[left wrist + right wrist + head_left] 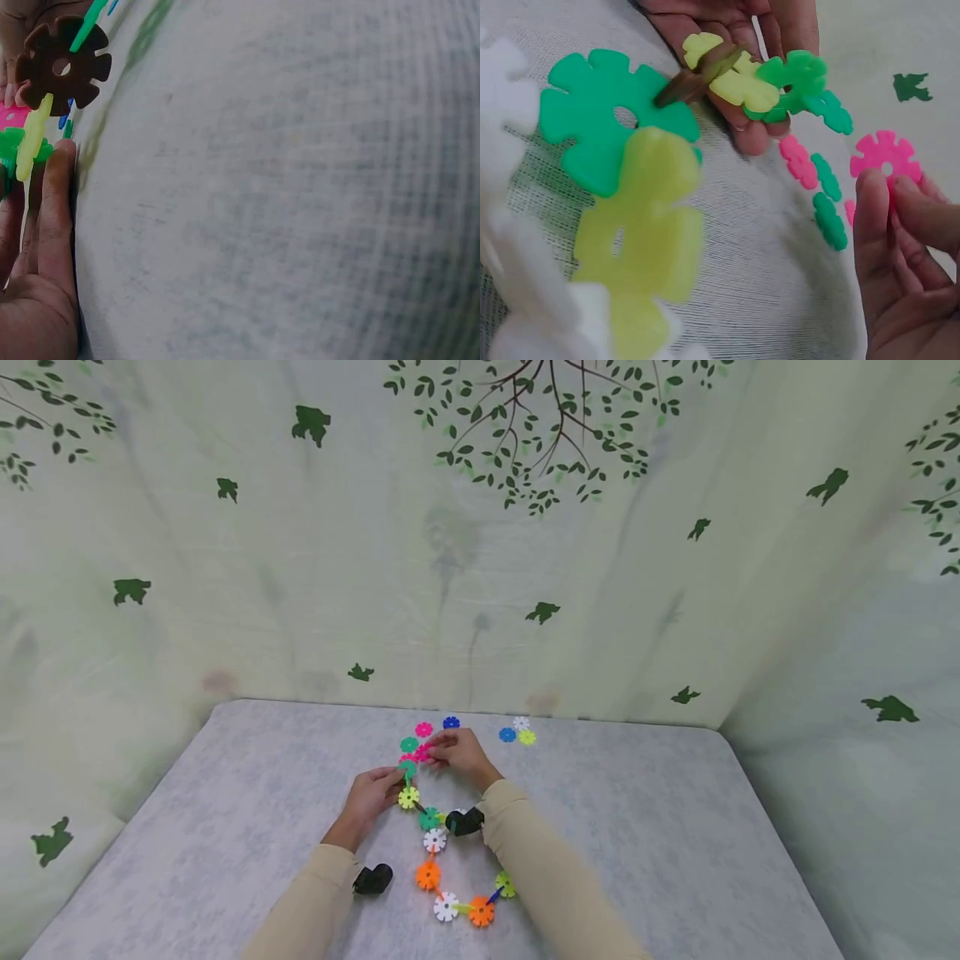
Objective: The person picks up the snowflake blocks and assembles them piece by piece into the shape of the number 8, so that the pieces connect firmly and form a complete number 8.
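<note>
A chain of notched plastic flower discs curves over the table, linking orange (pixel 428 875), white (pixel 446 907), yellow (pixel 408 797) and green pieces. At its far end my left hand (pixel 369 800) pinches a green disc (pixel 799 71), beside a yellow disc and a brown disc (pixel 64 67). My right hand (pixel 463 756) pinches a pink flower disc (pixel 885 154) between thumb and finger, standing up and apart from the chain. The two hands are close together, the right one farther out. My right forearm hides part of the chain.
Beyond the hands lie loose discs: pink (pixel 423 729), green (pixel 408 744) and dark blue (pixel 451 722). Farther right sit a blue disc (pixel 507 735), a white disc (pixel 521 723) and a yellow disc (pixel 527 737). A leaf-print curtain (pixel 360 560) hangs behind the grey table (pixel 645 827).
</note>
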